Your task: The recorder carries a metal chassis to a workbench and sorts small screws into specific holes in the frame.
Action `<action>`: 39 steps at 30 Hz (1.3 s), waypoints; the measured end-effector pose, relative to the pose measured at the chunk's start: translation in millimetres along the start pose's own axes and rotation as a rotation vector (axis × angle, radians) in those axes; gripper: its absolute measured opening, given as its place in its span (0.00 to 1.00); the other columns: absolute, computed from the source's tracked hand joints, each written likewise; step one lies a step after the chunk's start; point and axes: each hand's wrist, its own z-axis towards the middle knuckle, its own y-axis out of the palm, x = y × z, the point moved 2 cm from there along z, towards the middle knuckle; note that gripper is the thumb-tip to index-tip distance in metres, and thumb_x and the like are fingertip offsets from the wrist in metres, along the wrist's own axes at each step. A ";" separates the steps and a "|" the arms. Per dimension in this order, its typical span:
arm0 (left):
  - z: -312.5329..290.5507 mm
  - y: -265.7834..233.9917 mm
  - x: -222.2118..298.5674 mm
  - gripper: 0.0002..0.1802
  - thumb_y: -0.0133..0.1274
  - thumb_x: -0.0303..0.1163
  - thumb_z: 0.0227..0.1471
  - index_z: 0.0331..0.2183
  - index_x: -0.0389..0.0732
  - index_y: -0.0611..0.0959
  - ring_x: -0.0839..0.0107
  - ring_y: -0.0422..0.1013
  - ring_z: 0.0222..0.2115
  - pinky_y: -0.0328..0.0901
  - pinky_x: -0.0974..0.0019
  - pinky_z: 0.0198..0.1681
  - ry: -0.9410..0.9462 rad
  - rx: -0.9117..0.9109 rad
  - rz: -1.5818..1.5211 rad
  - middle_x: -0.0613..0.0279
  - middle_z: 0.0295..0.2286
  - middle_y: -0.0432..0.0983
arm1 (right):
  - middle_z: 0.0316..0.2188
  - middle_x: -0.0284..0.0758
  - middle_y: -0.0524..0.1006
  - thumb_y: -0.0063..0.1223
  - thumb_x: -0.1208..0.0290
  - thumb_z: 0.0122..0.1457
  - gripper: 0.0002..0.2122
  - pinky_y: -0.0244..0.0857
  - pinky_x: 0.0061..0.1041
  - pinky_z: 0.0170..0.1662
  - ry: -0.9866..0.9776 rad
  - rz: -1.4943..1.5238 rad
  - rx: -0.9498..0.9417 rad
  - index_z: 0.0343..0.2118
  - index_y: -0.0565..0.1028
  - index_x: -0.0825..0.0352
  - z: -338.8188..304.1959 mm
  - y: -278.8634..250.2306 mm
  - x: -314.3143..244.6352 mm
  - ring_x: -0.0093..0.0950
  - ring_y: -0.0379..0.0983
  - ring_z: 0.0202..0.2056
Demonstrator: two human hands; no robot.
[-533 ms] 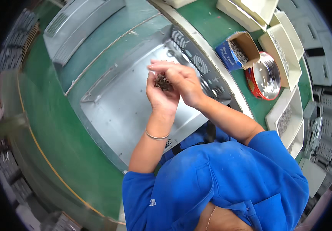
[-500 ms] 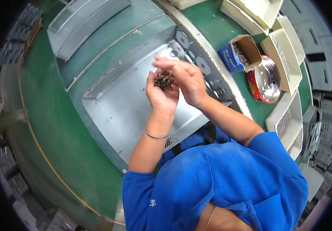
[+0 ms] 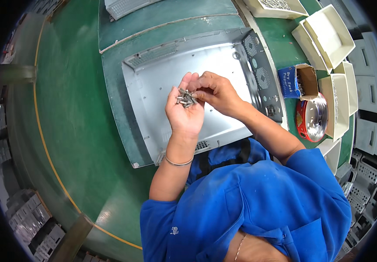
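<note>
My left hand (image 3: 185,115) is palm up and slightly cupped, holding a small pile of short grey metal pins (image 3: 186,98). Over its fingers, my right hand (image 3: 218,93) pinches with thumb and forefinger at the pile's right edge. A pin seems to be in that pinch, though the fingertips mostly cover it. Below both hands lies a large shallow sheet-metal case (image 3: 153,105) with upturned walls. Small studs dot its floor, and its right wall has perforated patches and round holes.
On the green bench to the right stand a blue cardboard box (image 3: 287,83), a round red tin (image 3: 301,120) with small parts, and several cream bins (image 3: 332,37). Another perforated metal panel (image 3: 131,8) lies beyond the case. A green floor (image 3: 72,109) spreads at left.
The case and bench appear shifted and turned in view. My right hand has gone from hovering over the left palm to pinching at the pile, which now lies more spread out.
</note>
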 end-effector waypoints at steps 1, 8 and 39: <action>-1.8 1.9 -0.1 0.22 0.32 0.38 0.52 0.44 0.31 0.66 0.62 0.62 0.44 0.56 0.60 0.49 0.011 0.019 -0.014 0.49 0.41 0.66 | 0.22 0.35 0.69 0.55 0.77 0.43 0.05 0.63 0.24 0.29 0.001 -0.011 -0.018 0.24 0.73 0.65 1.1 2.4 -0.7 0.29 0.68 0.25; -4.1 -30.0 4.4 0.18 0.33 0.35 0.52 0.37 0.32 0.70 0.62 0.65 0.39 0.60 0.61 0.45 -0.015 0.043 -0.139 0.51 0.36 0.69 | 0.27 0.33 0.72 0.47 0.77 0.51 0.03 0.66 0.20 0.31 0.188 0.355 -0.085 0.29 0.72 0.68 -3.9 2.8 -4.8 0.23 0.71 0.28; 3.9 -63.6 29.0 0.10 0.41 0.32 0.50 0.28 0.37 0.74 0.67 0.67 0.30 0.61 0.65 0.36 -0.007 0.233 -0.138 0.58 0.27 0.70 | 0.35 0.36 0.71 0.48 0.75 0.46 0.06 0.63 0.31 0.40 0.165 -0.781 -0.078 0.28 0.74 0.64 107.6 -3.0 138.2 0.37 0.68 0.37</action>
